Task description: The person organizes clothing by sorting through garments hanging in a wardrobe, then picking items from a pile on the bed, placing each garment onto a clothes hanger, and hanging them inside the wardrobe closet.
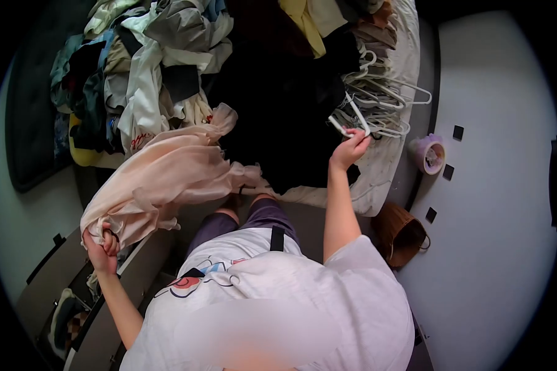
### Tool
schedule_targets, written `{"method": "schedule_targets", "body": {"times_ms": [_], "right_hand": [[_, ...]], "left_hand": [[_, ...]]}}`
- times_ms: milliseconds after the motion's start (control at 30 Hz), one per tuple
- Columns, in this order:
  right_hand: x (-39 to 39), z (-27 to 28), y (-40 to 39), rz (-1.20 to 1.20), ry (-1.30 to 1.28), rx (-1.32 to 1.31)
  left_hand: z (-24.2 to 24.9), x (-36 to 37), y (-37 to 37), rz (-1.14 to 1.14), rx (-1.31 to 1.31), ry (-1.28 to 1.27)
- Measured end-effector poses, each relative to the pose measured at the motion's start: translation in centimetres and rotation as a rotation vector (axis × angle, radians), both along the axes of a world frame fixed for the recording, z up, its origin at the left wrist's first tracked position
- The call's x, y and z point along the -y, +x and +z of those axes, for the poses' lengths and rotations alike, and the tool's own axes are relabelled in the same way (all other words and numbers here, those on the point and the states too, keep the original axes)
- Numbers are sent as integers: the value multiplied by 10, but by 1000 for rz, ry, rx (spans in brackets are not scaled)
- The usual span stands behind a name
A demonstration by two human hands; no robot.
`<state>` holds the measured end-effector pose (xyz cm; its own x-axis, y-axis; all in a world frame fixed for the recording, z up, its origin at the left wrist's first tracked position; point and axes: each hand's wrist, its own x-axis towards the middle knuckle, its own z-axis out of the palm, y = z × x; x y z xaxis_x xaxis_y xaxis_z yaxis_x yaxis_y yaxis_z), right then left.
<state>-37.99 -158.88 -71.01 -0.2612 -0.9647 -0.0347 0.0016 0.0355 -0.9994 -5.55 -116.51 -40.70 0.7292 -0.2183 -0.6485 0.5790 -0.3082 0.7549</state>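
My left hand (103, 248), low on the left, is closed on one end of a pale pink sheer garment (167, 166). The cloth stretches from there up to the bed, its far end lying against the clothes pile. On the other side, my right hand (351, 148) grips a white clothes hanger (357, 113) by one end, above the bed's right part. Black clothing (275, 117) lies spread between the two hands. Several white hangers (383, 93) are heaped just past my right hand.
A large pile of mixed clothes (179, 28) covers the bed's left side. Open drawers (133, 272) stand at lower left. To the right are a brown wicker basket (392, 226), a small lilac bin (421, 156) and a pale wall or cabinet front (494, 247). The white bed sheet (380, 179) shows along the edge.
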Motion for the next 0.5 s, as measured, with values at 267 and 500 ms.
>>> {"method": "schedule_targets", "body": {"times_ms": [267,500], "right_hand": [[-31,157,-16,-81,-320,108],[-53,229,-47,-412,-493,-64]], "left_hand": [[-4,-17,11,-67,28,-87],[-23,-9,27,-210,38,-222]]}}
